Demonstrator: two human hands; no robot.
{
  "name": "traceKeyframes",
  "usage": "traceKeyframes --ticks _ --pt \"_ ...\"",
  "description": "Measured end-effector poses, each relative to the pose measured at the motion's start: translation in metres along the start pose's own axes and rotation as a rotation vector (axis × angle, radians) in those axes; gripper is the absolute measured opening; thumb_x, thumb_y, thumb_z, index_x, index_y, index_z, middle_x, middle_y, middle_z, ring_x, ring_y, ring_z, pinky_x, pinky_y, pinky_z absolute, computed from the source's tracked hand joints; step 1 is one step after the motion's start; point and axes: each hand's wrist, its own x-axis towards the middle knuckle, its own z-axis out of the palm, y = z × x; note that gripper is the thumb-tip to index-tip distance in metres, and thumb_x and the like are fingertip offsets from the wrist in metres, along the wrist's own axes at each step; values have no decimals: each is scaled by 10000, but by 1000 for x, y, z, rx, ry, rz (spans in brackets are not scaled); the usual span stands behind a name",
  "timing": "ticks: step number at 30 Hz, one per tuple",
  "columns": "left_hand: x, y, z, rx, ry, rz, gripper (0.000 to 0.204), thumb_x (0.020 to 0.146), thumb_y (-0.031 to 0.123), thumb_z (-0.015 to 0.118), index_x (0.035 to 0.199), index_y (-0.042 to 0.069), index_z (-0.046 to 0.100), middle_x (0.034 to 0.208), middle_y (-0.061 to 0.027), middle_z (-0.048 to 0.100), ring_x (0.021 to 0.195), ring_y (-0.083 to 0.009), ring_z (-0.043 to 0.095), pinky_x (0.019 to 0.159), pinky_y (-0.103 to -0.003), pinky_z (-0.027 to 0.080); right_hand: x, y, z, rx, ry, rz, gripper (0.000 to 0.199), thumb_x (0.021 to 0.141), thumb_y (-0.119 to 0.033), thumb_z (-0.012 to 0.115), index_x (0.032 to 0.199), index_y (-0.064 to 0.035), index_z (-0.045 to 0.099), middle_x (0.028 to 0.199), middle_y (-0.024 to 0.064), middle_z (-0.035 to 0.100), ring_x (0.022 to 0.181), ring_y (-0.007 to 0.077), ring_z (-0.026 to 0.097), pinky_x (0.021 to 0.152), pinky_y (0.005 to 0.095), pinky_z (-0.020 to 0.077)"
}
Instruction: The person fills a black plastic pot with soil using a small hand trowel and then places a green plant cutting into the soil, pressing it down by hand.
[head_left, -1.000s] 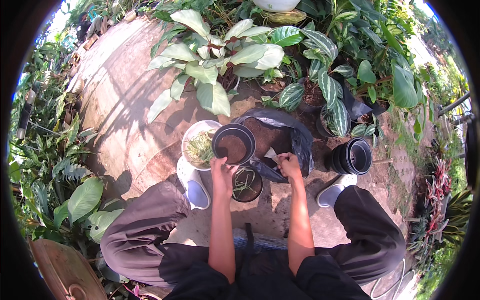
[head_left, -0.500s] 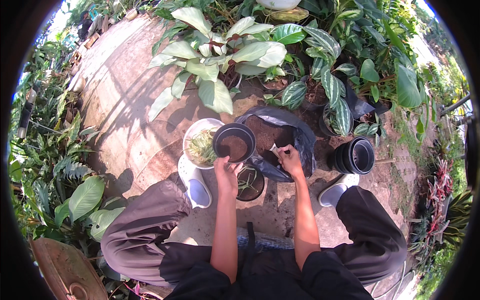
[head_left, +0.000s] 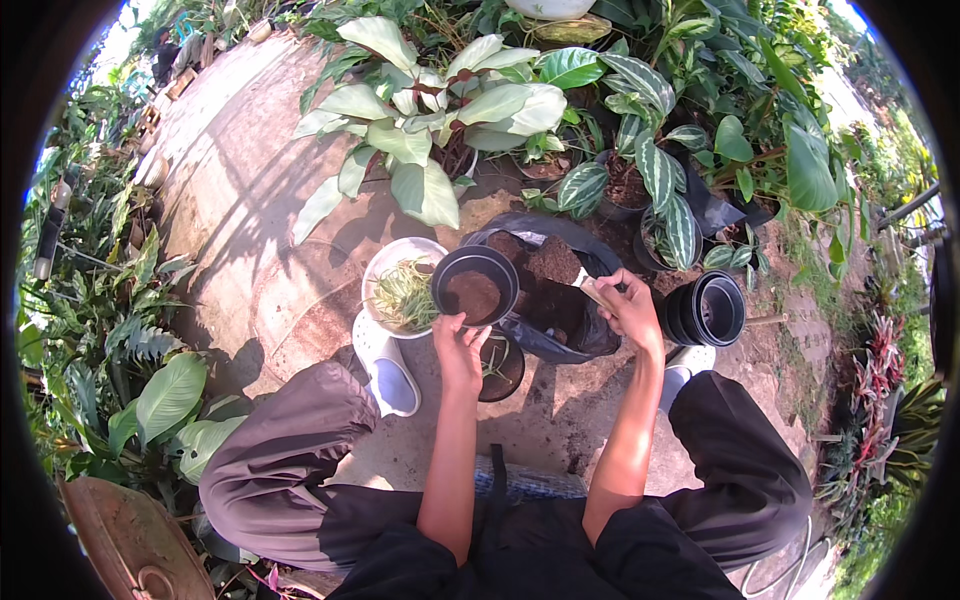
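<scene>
Nearest, at 6 o'clock, the person's dark-trousered knees (head_left: 290,470) spread to either side, with both bare forearms rising from the lower edge. Just above, at centre, the left hand (head_left: 458,345) is closed on the near rim of a black plastic pot (head_left: 475,287), thumb over the edge, holding it up; the pot is partly filled with brown soil. Directly below it, on the ground between the hands, stands a second small black pot (head_left: 500,365) containing a thin green seedling. At 3 o'clock of the held pot, the right hand (head_left: 632,308) is curled around a pale scoop handle (head_left: 590,292) above an open black bag of soil (head_left: 555,290). At 9 o'clock, touching the held pot, sits a white bowl (head_left: 395,265) of green plant cuttings. Further right lies a stack of empty black pots (head_left: 705,310). Farthest, at 12 o'clock, stand broad-leaved potted plants (head_left: 430,110) on the paved ground (head_left: 240,220).
</scene>
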Motion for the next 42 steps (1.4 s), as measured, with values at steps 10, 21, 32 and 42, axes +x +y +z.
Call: traceKeyframes --ticks 10,21,32,42 --pt "-14 -7 16 119 -6 53 359 832 160 665 1079 159 404 1095 -44 484 1063 -189 510 938 -439 438 -41 -57 13 -45 -157 -80 146 947 -157 690 918 -51 595 603 5 574 477 15 441 417 205 278" --pt "-23 -19 24 237 -29 7 351 830 97 659 1041 199 398 1020 38 428 999 -110 492 905 -407 395 -64 -68 67 -603 108 -117 174 877 -91 696 854 13 558 773 171 711 710 193 692 687 351 512" --pt "-24 -13 30 62 -143 -71 314 805 39 603 1042 169 444 1023 -15 524 998 -160 570 890 -406 465 -67 -77 80 -600 45 -247 169 877 -95 679 909 12 553 809 213 700 849 385 711 739 440 503" --pt "-15 -1 17 128 50 13 298 807 115 630 999 197 416 1050 -7 496 1025 -172 520 912 -439 423 -82 -108 39 -104 63 -255 166 958 -139 672 915 -58 533 630 -20 573 547 13 450 493 212 337"
